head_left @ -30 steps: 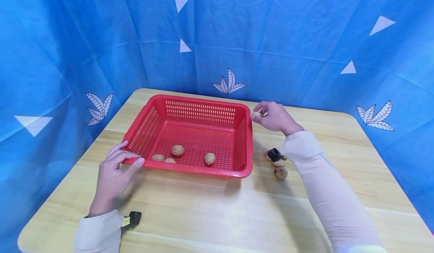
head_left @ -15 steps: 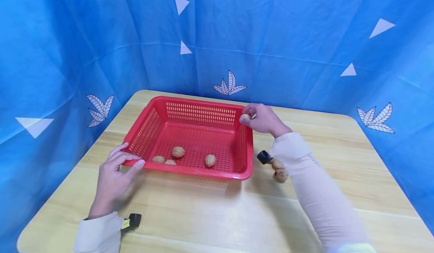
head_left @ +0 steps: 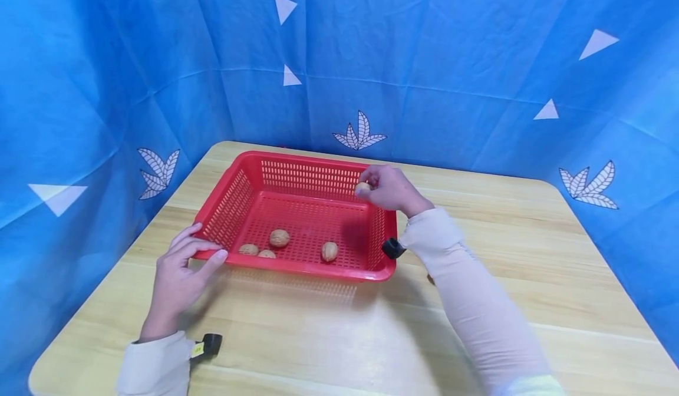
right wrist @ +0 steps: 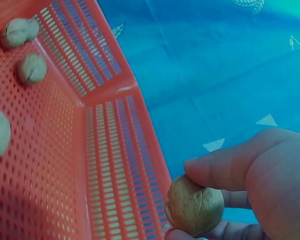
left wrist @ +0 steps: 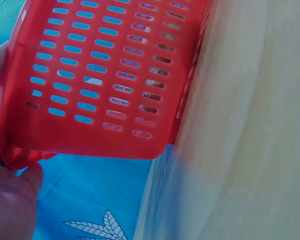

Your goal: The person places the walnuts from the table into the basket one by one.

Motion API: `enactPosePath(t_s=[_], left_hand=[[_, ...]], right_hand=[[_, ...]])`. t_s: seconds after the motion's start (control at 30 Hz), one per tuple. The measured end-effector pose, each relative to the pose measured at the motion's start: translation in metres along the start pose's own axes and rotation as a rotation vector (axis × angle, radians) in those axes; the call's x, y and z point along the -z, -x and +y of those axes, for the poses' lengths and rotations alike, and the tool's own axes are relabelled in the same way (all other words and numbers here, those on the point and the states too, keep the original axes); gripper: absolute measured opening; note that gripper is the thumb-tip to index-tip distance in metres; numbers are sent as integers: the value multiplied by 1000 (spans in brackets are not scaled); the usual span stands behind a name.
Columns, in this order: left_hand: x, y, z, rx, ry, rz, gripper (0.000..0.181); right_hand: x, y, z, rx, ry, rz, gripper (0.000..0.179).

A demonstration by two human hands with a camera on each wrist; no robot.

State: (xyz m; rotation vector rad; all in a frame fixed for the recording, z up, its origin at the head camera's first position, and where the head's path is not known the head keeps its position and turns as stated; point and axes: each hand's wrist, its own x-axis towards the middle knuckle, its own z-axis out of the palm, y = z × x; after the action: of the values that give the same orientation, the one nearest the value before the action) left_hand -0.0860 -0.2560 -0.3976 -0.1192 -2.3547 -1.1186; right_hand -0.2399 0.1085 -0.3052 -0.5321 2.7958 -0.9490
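On table (head_left: 297,337), basket (head_left: 297,270), long axis crosswise; right fingers (right wrist: 222,168) pinch walnut (right wrist: 194,211).

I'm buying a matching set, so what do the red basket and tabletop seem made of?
The red basket looks like moulded plastic: slight sheen, even colour, regular slots. The tabletop shows pale wood grain under a soft gloss; real wood or printed laminate, I can't tell.

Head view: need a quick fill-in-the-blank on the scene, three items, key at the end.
The left hand holds a plastic basket whose colour is ____.
The right hand pinches a walnut, while ____ other walnuts show inside the basket.
The patterned cloth behind the table is mainly ____.
Missing words: red; four; blue.
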Motion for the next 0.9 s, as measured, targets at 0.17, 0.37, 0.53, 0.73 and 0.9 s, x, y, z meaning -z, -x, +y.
enactPosePath(t_s=[0.17,0.37,0.53,0.73,0.9], left_hand=[[0,0,-1,-3,-2,2,15],[0,0,0,2,-6,-4,16],[-1,-1,1,0,-9,-14,16],[1,0,1,3,-8,-6,15],[1,0,2,0,-3,-3,14]], right_hand=[[-7,-3,-8,4,-33,-6,25],[-11,-5,-11,27,-46,1,23],[-14,-3,-5,-17,-68,-17,28],[-12,-1,-3,-36,-66,-22,28],[-6,1,0,-44,-46,0,27]])
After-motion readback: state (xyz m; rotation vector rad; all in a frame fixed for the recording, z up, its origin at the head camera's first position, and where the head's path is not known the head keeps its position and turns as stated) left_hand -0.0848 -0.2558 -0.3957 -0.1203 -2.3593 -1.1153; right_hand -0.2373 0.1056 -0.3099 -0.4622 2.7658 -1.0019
